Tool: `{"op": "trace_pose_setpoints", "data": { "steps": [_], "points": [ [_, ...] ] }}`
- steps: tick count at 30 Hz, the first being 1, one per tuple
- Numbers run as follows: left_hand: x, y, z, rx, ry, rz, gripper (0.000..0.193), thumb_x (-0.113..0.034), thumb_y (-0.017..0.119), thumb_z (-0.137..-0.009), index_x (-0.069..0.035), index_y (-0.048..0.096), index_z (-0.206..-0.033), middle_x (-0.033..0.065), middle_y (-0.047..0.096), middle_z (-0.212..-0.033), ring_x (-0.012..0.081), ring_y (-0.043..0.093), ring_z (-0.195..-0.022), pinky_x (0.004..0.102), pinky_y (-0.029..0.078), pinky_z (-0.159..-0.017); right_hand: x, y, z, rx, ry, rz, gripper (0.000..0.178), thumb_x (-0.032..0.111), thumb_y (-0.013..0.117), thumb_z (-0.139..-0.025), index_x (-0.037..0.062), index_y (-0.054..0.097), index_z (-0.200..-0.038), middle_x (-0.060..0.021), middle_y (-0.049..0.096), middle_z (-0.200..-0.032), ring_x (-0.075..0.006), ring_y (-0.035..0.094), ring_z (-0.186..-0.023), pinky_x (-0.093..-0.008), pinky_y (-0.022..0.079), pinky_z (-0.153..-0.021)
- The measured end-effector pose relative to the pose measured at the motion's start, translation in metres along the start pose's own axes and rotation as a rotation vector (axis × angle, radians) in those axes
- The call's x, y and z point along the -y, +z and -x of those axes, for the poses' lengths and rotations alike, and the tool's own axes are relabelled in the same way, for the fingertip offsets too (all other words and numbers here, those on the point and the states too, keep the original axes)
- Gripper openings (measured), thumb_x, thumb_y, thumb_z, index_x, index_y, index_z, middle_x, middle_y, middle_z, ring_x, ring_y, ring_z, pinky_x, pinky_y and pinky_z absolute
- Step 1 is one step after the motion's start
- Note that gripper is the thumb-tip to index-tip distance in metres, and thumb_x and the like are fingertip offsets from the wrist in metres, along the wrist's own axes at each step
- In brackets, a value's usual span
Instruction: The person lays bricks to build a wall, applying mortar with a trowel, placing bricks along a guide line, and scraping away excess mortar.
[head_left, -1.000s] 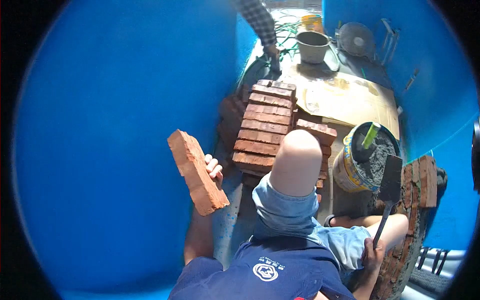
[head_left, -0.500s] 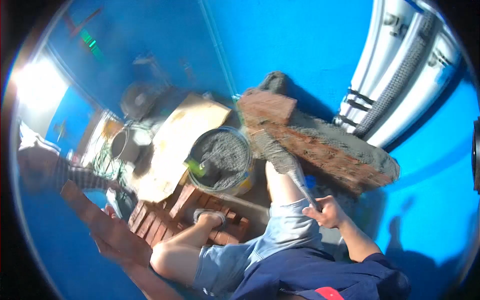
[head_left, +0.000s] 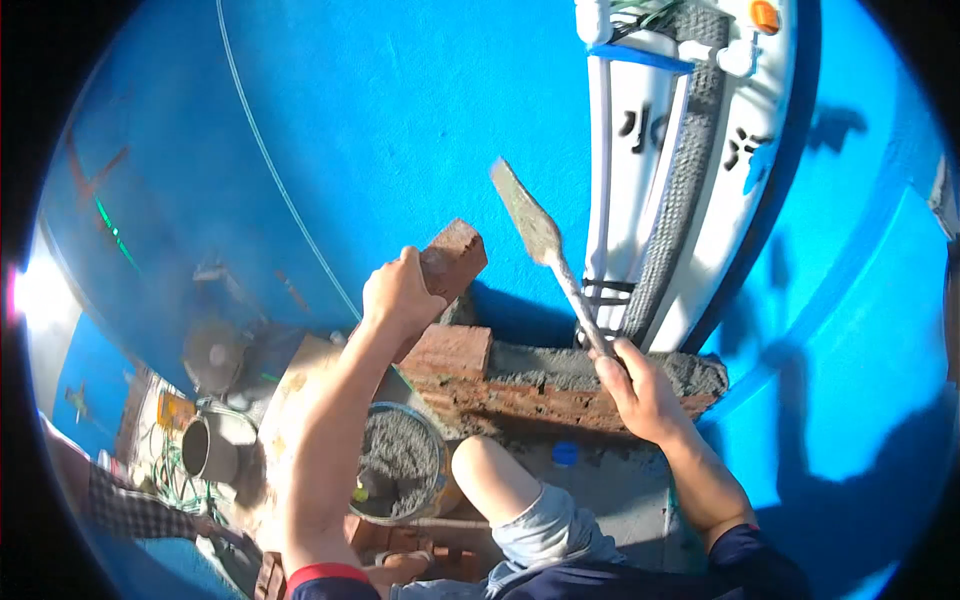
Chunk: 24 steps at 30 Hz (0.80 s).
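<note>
My left hand (head_left: 398, 293) grips a reddish brick (head_left: 457, 262), lifted above the left end of a low brick wall (head_left: 560, 398). Grey mortar coats the wall's top, and one brick (head_left: 450, 355) lies at its left end. My right hand (head_left: 637, 392) is closed round the handle of a trowel (head_left: 530, 215). Its mortar-smeared blade points up and away, apart from the brick. Below my left forearm stands a bucket of grey mortar (head_left: 398, 455), partly covered by that arm, with something green inside.
White panels with a grey corrugated hose (head_left: 680, 190) lean against the blue wall (head_left: 420, 110) behind. On the left are a grey pipe piece (head_left: 208, 447), tangled green cord (head_left: 170, 480) and another person's checked sleeve (head_left: 140, 508). Loose bricks (head_left: 375, 535) lie by my foot.
My left hand has come up from the lower left to above the wall with the brick. The trowel has risen off the wall area and carries less mortar. The view has shifted.
</note>
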<state>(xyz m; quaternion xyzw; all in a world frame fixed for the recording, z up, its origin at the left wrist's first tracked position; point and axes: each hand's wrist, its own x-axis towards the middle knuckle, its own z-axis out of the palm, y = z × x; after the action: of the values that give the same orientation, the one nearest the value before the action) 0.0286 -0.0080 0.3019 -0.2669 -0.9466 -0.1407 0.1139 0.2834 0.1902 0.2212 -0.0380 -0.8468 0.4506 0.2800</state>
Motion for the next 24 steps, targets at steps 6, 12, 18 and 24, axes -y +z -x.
{"op": "trace_pose_setpoints", "data": {
  "steps": [6, 12, 18, 24],
  "points": [
    [-0.013, 0.08, -0.069, -0.028, 0.142, -0.07, 0.035, -0.018, 0.071, -0.071, -0.006, 0.058, -0.101, 0.0177, 0.069, -0.09, 0.0369, 0.068, -0.084, 0.0455, 0.054, -0.072, -0.049, 0.016, -0.028, -0.003, 0.218, 0.11, 0.045, 0.042, 0.048, -0.1, -0.0002, 0.059, -0.09, -0.0165, 0.056, -0.065, -0.0339, 0.058, -0.06, -0.0432, 0.042, -0.057],
    [-0.003, 0.12, -0.072, 0.041, 0.228, -0.109, 0.03, -0.013, 0.067, -0.073, -0.007, 0.058, -0.101, 0.0164, 0.069, -0.093, 0.035, 0.069, -0.085, 0.0435, 0.055, -0.071, -0.059, 0.055, -0.051, -0.051, 0.233, 0.339, 0.048, 0.044, 0.044, -0.101, 0.0006, 0.063, -0.093, -0.0238, 0.062, -0.071, -0.0449, 0.062, -0.071, -0.0515, 0.047, -0.061],
    [0.013, 0.133, -0.074, 0.078, 0.214, -0.183, 0.039, -0.013, 0.067, -0.07, -0.006, 0.057, -0.107, 0.0147, 0.068, -0.096, 0.0349, 0.068, -0.086, 0.0431, 0.055, -0.069, -0.08, 0.063, -0.063, 0.038, 0.34, 0.386, 0.053, 0.045, 0.044, -0.101, -0.0031, 0.063, -0.09, -0.0247, 0.065, -0.079, -0.0434, 0.064, -0.08, -0.049, 0.049, -0.068],
    [0.035, 0.116, -0.064, 0.086, 0.156, -0.227, 0.038, -0.014, 0.069, -0.075, -0.006, 0.057, -0.111, 0.0119, 0.07, -0.101, 0.0288, 0.07, -0.091, 0.0374, 0.057, -0.072, 0.048, 0.037, -0.105, -0.177, -0.233, -0.309, 0.039, 0.035, 0.039, -0.105, 0.0085, 0.046, -0.078, 0.0036, 0.038, -0.061, -0.0047, 0.035, -0.051, -0.0218, 0.029, -0.045]
  ]
}}
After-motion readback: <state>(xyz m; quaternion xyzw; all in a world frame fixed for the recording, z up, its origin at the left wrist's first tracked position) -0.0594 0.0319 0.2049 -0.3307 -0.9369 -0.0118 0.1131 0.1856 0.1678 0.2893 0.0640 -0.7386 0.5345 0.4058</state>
